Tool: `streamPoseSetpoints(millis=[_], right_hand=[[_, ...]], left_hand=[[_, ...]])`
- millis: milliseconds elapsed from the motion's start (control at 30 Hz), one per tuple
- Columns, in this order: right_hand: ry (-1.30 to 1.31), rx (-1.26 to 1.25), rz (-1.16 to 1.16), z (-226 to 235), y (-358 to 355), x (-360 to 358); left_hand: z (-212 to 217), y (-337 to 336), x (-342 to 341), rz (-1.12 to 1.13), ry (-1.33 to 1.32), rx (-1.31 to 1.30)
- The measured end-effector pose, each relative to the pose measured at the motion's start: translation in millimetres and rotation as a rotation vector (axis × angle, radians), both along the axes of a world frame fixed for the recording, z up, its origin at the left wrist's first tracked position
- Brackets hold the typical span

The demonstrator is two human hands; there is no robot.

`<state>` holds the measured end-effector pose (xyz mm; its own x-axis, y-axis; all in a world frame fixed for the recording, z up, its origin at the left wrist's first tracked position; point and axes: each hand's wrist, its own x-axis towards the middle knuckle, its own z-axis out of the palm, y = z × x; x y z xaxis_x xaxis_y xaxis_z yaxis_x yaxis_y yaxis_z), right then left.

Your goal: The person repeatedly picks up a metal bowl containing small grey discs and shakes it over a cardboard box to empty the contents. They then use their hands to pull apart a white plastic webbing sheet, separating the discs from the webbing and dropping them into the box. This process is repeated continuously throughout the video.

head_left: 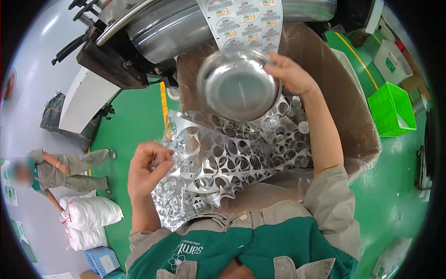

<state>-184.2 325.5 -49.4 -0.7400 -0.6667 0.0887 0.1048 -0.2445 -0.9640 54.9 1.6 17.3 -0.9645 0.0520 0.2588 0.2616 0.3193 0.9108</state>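
My right hand (293, 74) grips the rim of a round, shallow metal bowl (241, 93), thumb on the near side. The bowl is tilted, its inside facing me, and slightly blurred. Below it lies silvery foil scrap (218, 160), punched full of round holes, heaped in a brown box (334, 93) with a clear plastic liner. My left hand (151, 169) is closed, fingers curled and thumb near the fingertips, beside the left edge of the foil. What it pinches, if anything, is too small to make out. A printed label web (246, 23) hangs behind the bowl.
A machine with a metal roller (162, 32) and black bracket (111, 60) stands at the far side. Right of the box are a bright green crate (392, 111) and a white bin (390, 63). Another person (69, 169) stands at left near white sacks (90, 211).
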Motion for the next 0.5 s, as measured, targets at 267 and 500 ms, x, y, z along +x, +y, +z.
streamPoseSetpoints(millis=[267, 500], right_hand=[[0.32, 1.235, 0.01, -160.6, -12.9, 14.9], [0.654, 1.232, 0.208, -134.8, -25.7, 14.8]], left_hand=[[38.2, -30.8, 22.0, 0.065, 0.199, 0.236], [4.8, -57.9, 15.9, 0.42, -0.078, 0.089]])
